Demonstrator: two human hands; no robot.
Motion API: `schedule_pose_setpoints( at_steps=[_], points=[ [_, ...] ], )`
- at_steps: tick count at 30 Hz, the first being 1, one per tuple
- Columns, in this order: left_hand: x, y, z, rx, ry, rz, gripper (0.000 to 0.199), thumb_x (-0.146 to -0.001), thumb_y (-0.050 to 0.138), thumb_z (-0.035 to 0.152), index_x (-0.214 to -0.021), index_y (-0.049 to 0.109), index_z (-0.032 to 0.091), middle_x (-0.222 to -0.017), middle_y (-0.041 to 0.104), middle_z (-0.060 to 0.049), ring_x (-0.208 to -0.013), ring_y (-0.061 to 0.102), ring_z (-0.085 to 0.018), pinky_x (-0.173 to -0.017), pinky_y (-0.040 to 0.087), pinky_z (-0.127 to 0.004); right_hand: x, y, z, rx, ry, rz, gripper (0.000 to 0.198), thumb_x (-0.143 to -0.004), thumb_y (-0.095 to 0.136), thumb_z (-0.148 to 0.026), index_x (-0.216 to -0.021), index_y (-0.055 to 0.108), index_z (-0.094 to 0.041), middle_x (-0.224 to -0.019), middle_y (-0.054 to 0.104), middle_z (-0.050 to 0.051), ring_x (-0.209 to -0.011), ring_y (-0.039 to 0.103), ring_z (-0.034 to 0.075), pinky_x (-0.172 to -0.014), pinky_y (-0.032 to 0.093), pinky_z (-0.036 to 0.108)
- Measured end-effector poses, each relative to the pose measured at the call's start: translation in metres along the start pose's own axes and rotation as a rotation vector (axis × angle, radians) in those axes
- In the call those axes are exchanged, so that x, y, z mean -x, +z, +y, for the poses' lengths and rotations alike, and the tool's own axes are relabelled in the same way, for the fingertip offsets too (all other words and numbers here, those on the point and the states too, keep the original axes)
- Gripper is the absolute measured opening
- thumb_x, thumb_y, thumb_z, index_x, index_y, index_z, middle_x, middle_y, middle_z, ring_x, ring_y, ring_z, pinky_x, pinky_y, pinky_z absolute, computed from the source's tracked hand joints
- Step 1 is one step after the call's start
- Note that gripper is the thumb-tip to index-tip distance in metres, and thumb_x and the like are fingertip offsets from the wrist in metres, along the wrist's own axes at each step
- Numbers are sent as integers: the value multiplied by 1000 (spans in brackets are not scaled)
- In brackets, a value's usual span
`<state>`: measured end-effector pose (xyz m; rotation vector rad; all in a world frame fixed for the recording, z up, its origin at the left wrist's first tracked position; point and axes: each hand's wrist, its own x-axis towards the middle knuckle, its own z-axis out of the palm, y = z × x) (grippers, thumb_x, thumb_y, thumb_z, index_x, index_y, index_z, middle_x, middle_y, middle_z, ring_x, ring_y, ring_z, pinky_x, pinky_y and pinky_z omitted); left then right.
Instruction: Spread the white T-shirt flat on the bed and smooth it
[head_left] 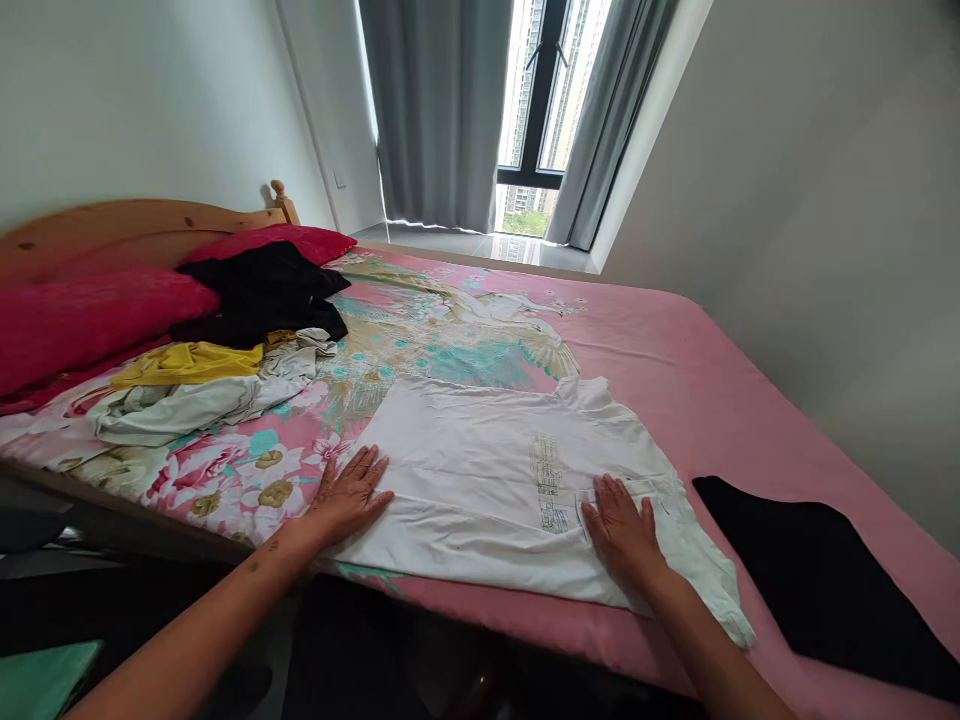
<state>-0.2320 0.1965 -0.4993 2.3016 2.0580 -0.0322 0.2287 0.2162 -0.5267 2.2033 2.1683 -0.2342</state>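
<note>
My left hand (349, 497) and right hand (619, 528) lie flat, fingers spread, gripping nothing. Both press the white shirt (487, 470) near the bed's (675, 350) front edge.

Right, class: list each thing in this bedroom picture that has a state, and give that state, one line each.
white T-shirt: spread flat on the bed, partly folded
left hand: open, flat on the shirt's edge
right hand: open, flat on the shirt
black garment: laid flat
clothes pile: crumpled, unfolded
curtains: drawn apart
</note>
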Motion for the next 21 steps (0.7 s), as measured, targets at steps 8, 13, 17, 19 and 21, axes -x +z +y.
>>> schedule_pose_setpoints(
  at_steps=[8, 13, 17, 19, 21],
  points=[
    [-96, 4, 112, 204, 474, -50, 55, -90, 34, 51, -141, 32, 33, -151, 26, -3, -140, 20, -19, -113, 5, -48, -77, -15, -70, -50, -373, -98, 64, -92, 23, -52, -147, 18, -21, -154, 13, 2, -141, 7, 18, -113, -3, 46],
    [-176, 14, 69, 170, 198, -104, 61, -88, 29, 57, -143, 28, 31, -153, 19, -4, -141, 15, -22, -111, -3, -54, -152, -7, -42, -36, -130, -57, 67, -91, 18, -57, -148, 12, -22, -155, 7, 3, -142, 2, 19, -111, -1, 51],
    [-219, 20, 1, 98, -107, -36, 73, -86, 26, 62, -147, 18, 23, -155, 11, -6, -142, 9, -24, -108, -6, -58, -204, 1, -11, -2, 21, 38, 67, -91, 14, -59, -148, 9, -24, -155, 4, 1, -142, 1, 20, -108, -1, 59],
    [-233, 24, -12, 81, -182, 9, 76, -86, 22, 64, -147, 15, 20, -155, 10, -7, -142, 7, -25, -108, -7, -59, -221, 4, -6, -6, 68, 82, 68, -90, 10, -60, -148, 11, -24, -154, 5, 2, -141, 1, 21, -107, -1, 62],
    [-246, 28, -15, 80, -210, 61, 78, -86, 16, 65, -147, 15, 17, -154, 11, -8, -142, 6, -24, -107, -7, -59, -236, 6, -5, -24, 103, 125, 72, -89, 5, -62, -147, 15, -22, -154, 7, 3, -141, 3, 22, -105, -1, 64]
  ],
)
